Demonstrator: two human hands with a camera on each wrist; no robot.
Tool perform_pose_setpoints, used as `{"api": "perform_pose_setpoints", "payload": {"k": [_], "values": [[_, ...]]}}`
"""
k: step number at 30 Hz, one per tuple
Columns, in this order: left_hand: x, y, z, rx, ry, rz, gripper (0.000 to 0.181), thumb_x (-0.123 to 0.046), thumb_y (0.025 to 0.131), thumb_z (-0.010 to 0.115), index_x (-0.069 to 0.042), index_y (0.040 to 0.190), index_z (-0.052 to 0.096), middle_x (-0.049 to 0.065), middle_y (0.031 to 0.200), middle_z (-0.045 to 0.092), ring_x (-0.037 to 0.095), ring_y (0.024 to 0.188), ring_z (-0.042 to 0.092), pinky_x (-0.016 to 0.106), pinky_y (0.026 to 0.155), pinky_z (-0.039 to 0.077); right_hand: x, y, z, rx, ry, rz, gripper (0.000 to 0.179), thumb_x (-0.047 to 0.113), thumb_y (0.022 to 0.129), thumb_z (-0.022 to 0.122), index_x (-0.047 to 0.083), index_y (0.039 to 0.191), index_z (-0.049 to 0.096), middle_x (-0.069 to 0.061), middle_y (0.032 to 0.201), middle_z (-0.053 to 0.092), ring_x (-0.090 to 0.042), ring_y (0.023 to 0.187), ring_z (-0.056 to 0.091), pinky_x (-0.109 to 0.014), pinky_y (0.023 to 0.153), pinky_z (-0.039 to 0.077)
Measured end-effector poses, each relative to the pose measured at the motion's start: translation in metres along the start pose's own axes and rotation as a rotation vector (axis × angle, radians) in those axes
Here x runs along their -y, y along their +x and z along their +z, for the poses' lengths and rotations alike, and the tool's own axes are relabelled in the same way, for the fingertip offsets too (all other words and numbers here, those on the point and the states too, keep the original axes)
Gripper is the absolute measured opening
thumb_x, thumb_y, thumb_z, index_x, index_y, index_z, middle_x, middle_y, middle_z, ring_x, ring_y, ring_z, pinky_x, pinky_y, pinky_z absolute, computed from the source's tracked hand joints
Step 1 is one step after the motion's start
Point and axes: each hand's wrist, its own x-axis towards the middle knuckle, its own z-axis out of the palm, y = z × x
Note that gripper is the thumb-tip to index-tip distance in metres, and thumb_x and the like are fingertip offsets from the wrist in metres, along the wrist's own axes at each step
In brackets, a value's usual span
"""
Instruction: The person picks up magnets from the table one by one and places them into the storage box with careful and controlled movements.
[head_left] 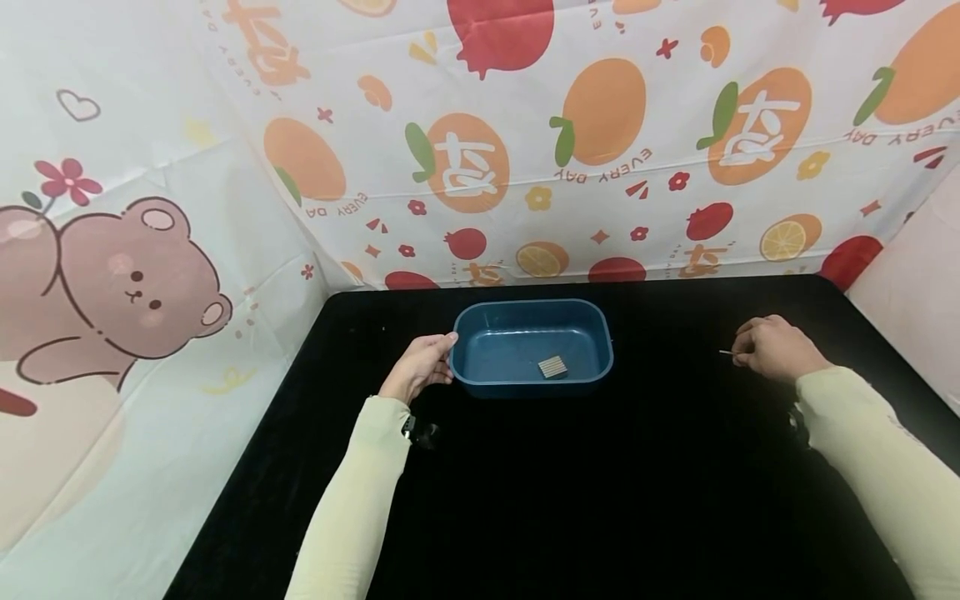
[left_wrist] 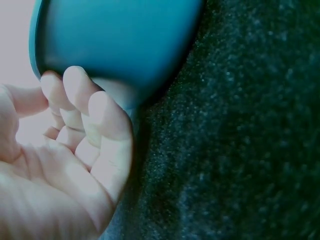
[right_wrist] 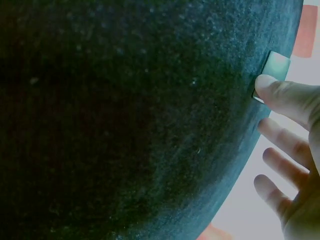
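Observation:
A blue rectangular plastic basin [head_left: 532, 387] sits on the black table. My left hand [head_left: 422, 365] holds its left end, with the thumb at the rim and the curled fingers [left_wrist: 107, 115] against the outer wall. Inside the basin, toward the front right, lies a small block with a striped top [head_left: 553, 367]. Well to the right of the basin, my right hand [head_left: 780, 348] pinches a small, flat, pale rectangular piece [right_wrist: 278, 65] between thumb and index finger. Its other fingers are loosely bent, and the far part of the piece sticks out past the thumb.
The black cloth-like table surface [head_left: 600, 492] spreads around the basin and toward me. Behind it hangs a white sheet with fruit prints [head_left: 600, 233]. A sheet with a bear print [head_left: 150, 283] hangs along the left side, and a pale wall [head_left: 915, 283] borders the right.

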Motion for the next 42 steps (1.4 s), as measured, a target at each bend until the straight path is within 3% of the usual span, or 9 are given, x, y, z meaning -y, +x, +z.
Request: {"api": "perform_pose_setpoints", "payload": {"k": [24,33,42], "values": [[0.001,-0.001,0.0,0.017,-0.007,0.021,0.037,-0.037,0.104,0.049,-0.002,0.094,0.054,-0.002,0.067,0.057,0.011,0.056,0.057,0.024,0.06,0.053,0.008,0.006,-0.015,-0.018,0.049,0.012,0.005,0.01,0.084,0.072,0.008,0.086,0.076,-0.021,0.108,0.068,-0.039,0.104,0.058,-0.057,0.087,0.049],[0.001,0.0,0.001,0.017,-0.011,0.03,0.035,-0.037,0.105,0.05,-0.008,0.085,0.055,-0.002,0.066,0.057,0.012,0.056,0.057,0.024,0.059,0.053,0.014,0.013,-0.024,-0.028,0.025,-0.011,0.005,0.011,0.085,0.073,0.007,0.086,0.076,-0.023,0.109,0.068,-0.041,0.104,0.06,-0.058,0.087,0.049],[0.001,-0.002,0.0,0.007,-0.015,0.01,0.034,-0.037,0.104,0.05,-0.008,0.089,0.056,-0.003,0.067,0.057,0.012,0.057,0.057,0.024,0.06,0.053,0.027,0.023,-0.027,-0.033,0.043,-0.035,0.006,0.012,0.086,0.072,0.008,0.088,0.077,-0.023,0.111,0.069,-0.042,0.11,0.058,-0.059,0.092,0.049]]}}
